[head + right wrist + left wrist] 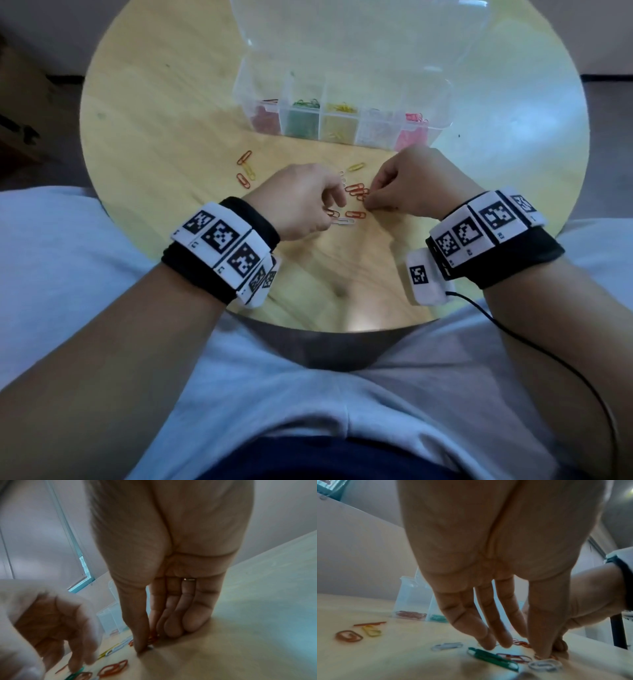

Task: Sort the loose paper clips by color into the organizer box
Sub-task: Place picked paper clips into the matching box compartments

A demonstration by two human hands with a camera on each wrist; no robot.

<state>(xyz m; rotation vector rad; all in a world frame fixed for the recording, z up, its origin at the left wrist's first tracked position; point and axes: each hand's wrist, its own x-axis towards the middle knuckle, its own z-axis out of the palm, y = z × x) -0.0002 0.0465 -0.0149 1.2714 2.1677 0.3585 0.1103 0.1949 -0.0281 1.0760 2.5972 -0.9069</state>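
Loose paper clips lie on the round wooden table (171, 137) in front of the clear organizer box (442, 113), whose compartments hold red, green, yellow, white and pink clips. My left hand (334, 210) reaches down among them, thumb and forefinger tips meeting on a red clip (546, 657) that lies flat. A green clip (493, 658) and a white clip (544, 664) lie beside the thumb. My right hand (371, 202) pinches a red clip (151, 639) between thumb and forefinger at the table surface, with its other fingers tucked behind.
Two red clips (244, 157) and a yellow clip (248, 170) lie apart to the left, and another yellow clip (355, 167) lies near the box. The box lid (359, 41) stands open at the back. The table's near edge is at my lap, and a black cable (548, 359) trails from my right wrist.
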